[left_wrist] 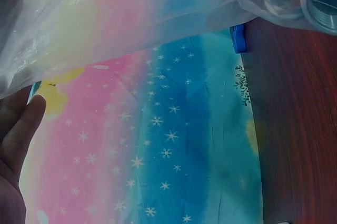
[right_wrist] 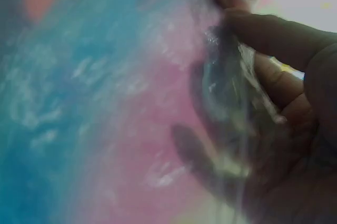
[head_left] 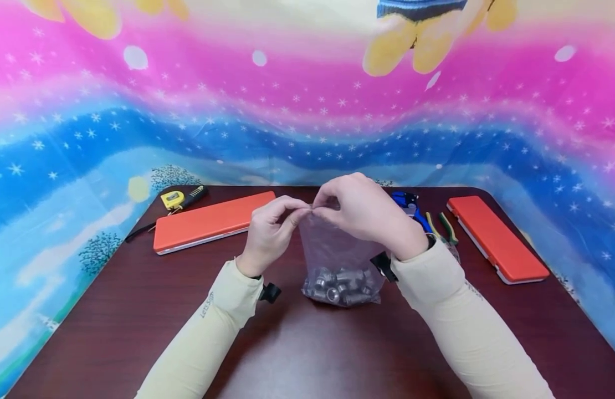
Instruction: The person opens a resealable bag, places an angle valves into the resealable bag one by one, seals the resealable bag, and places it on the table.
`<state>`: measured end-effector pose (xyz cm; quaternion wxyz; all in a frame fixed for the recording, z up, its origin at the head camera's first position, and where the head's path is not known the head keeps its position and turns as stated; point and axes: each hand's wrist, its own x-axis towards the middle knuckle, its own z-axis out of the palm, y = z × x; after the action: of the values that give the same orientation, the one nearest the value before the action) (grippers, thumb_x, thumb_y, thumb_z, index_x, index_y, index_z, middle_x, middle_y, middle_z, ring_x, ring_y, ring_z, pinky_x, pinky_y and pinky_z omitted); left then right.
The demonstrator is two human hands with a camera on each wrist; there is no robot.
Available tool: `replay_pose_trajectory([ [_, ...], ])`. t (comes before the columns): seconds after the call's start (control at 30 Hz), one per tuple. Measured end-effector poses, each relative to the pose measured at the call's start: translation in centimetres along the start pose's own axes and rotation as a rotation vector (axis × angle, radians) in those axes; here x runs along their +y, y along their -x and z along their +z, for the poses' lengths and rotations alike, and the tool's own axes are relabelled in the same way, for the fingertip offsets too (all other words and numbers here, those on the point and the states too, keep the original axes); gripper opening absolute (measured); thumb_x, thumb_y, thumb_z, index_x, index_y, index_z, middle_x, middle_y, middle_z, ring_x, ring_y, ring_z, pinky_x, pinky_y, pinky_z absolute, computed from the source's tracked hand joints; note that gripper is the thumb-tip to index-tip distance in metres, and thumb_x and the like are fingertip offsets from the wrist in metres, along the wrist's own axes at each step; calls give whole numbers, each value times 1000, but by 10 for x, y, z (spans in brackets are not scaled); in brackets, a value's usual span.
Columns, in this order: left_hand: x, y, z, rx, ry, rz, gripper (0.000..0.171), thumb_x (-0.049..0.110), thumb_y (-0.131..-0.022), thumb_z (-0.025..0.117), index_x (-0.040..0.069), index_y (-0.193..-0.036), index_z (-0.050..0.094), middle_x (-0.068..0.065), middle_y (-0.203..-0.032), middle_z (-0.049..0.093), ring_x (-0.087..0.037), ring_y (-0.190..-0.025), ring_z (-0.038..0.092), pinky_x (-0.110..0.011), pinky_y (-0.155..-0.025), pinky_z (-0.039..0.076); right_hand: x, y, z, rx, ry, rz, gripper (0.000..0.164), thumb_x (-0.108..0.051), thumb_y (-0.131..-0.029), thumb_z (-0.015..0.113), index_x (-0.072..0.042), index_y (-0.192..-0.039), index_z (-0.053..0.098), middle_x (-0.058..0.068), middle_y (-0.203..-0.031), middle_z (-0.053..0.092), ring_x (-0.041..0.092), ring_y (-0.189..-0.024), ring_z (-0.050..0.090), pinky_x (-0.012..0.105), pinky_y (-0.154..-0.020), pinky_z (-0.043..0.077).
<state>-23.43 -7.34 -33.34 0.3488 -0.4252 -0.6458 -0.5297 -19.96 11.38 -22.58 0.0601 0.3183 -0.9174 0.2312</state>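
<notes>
A clear plastic bag (head_left: 329, 244) stands upright near the middle of the table, its bottom filled with several metal pipe fittings (head_left: 341, 287). My left hand (head_left: 268, 233) pinches the bag's top edge between thumb and forefinger. Right beside it, my right hand (head_left: 364, 213) pinches the same edge, the fingertips of both hands close together. In the left wrist view the bag's film (left_wrist: 126, 23) stretches across the top, with a threaded fitting (left_wrist: 321, 5) showing through. The right wrist view shows the right thumb (right_wrist: 279, 39) at the bag's edge, other fingers seen through the film.
An orange case (head_left: 213, 221) lies back left, with a yellow tape measure (head_left: 173, 199) and a black-handled tool (head_left: 194, 195) behind it. Blue-handled pliers (head_left: 421, 219) and green-and-yellow pliers (head_left: 448, 228) lie behind my right wrist. Another orange case (head_left: 499, 238) lies at right.
</notes>
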Motion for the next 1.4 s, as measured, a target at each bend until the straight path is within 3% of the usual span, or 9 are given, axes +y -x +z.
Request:
replay_pose_trajectory([
  [0.17,1,-3,1,-30,-12,14,8,-2,-88,70,0,-95,72,-10,-86,69,-13,-72,60,-30,-65,51,5,1,-5,-14,-22,13,6,-19,-91,74,-15,-92,78,-9,-78,69,11,-61,58,32,-61,48],
  [0.43,4,-4,1,-46,-21,16,9,-2,-87,71,0,-96,72,-8,-88,70,-12,-72,59,-30,-64,50,8,2,-6,-24,-56,48,5,-20,-90,76,-17,-92,79,-9,-80,70,13,-65,57,33,-62,47],
  [0.73,9,-3,-1,-67,16,-51,12,-6,-87,71,1,-96,73,-8,-82,70,-13,-72,64,-31,-64,53,17,9,-12,-58,-93,110,11,-27,-92,73,-18,-95,79,-5,-76,68,16,-58,45,35,-59,41],
  [1.03,11,0,-3,-83,122,-176,14,-11,-87,69,-2,-98,72,-12,-83,72,-21,-68,68,-27,-62,54,16,11,-8,-68,-61,61,10,-24,-92,73,-16,-96,77,-6,-77,68,17,-60,47,35,-60,43],
  [1.17,12,0,-2,-110,138,-221,11,-5,-88,70,0,-98,72,-9,-86,72,-20,-69,66,-29,-62,53,14,12,-8,-68,-43,57,11,-25,-93,72,-16,-97,77,-5,-74,65,15,-56,45,34,-58,43],
  [1.4,12,-1,-1,-127,122,-195,5,3,-91,70,0,-95,73,-5,-82,70,-16,-70,66,-31,-62,54,13,14,-8,-31,-12,-14,8,-21,-90,75,-15,-95,78,-9,-80,69,13,-69,57,33,-65,48],
])
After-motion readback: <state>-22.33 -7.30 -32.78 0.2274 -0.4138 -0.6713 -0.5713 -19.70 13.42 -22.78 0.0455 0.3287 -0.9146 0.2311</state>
